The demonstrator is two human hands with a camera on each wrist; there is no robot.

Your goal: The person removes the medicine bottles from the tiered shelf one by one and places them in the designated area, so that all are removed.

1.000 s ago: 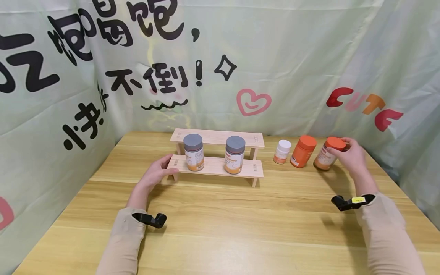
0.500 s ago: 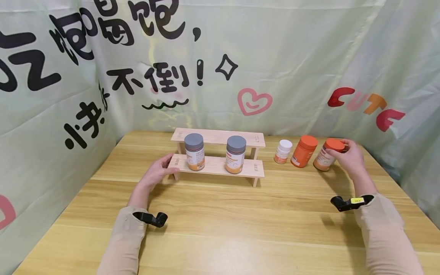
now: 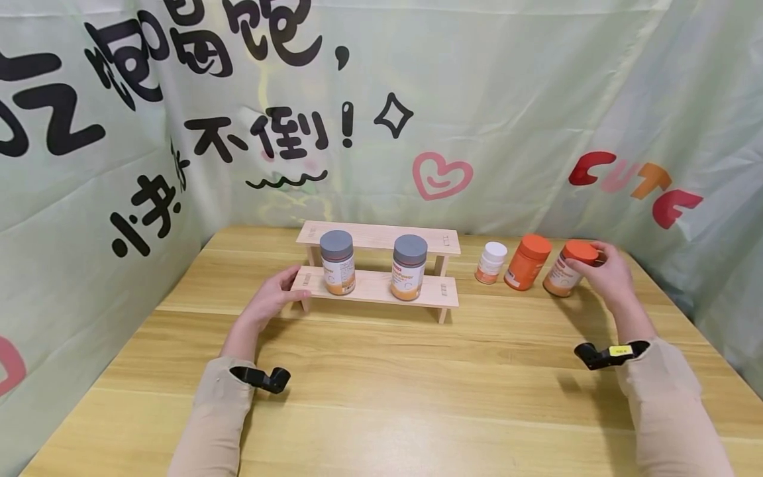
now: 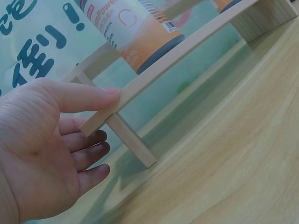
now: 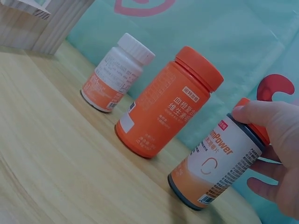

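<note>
A two-tier wooden display stand [image 3: 381, 291] stands left of the middle of the table. My left hand [image 3: 271, 301] grips the left end of its lower step; in the left wrist view the thumb [image 4: 88, 97] lies on the board's edge, with fingers curled behind and below. Two grey-capped bottles, one on the left [image 3: 338, 265] and one on the right [image 3: 408, 268], stand upright on that step. At the right, my right hand [image 3: 610, 275] holds a supplement bottle with an orange lid [image 3: 571, 268], thumb and fingers around the lid. That bottle's base sits at the tabletop.
Left of the held bottle stand an all-orange bottle [image 3: 527, 263] and a smaller white-capped bottle [image 3: 491, 263]. The stand's upper step [image 3: 381, 236] carries nothing. A printed cloth backdrop [image 3: 507, 119] hangs behind the wooden table [image 3: 417, 384].
The head view has shifted very slightly. Both hands, the stand and the bottles keep their places.
</note>
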